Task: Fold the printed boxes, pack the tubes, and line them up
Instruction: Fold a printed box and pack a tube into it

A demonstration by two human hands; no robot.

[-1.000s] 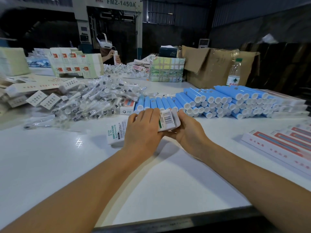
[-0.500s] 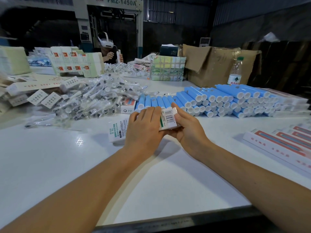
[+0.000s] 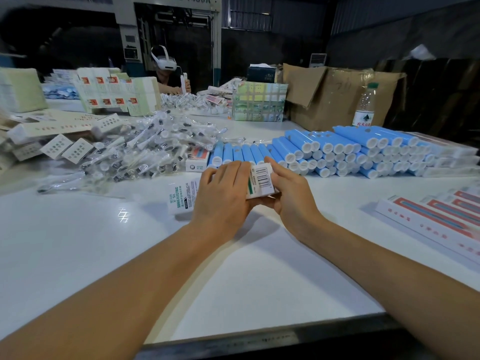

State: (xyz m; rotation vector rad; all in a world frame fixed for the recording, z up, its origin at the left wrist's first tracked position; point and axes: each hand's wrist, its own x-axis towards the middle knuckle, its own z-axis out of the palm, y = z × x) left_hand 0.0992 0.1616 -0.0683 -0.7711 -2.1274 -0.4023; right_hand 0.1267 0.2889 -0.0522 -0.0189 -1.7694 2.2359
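You're gripping printed box (image 3: 261, 181) with left hand (image 3: 223, 201) and right hand (image 3: 292, 193); long axis lying left-right, barcode end pointing right.

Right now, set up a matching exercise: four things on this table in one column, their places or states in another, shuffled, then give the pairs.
1. white printed box with barcode
2. stack of blue plastic tubes with white caps
3. clear plastic water bottle with green cap
4. pile of clear-wrapped brush heads

A. stands upright at the far right
B. heaped at the left
C. held in both hands
D. stacked in rows behind the hands

Pairs: 1-C, 2-D, 3-A, 4-B
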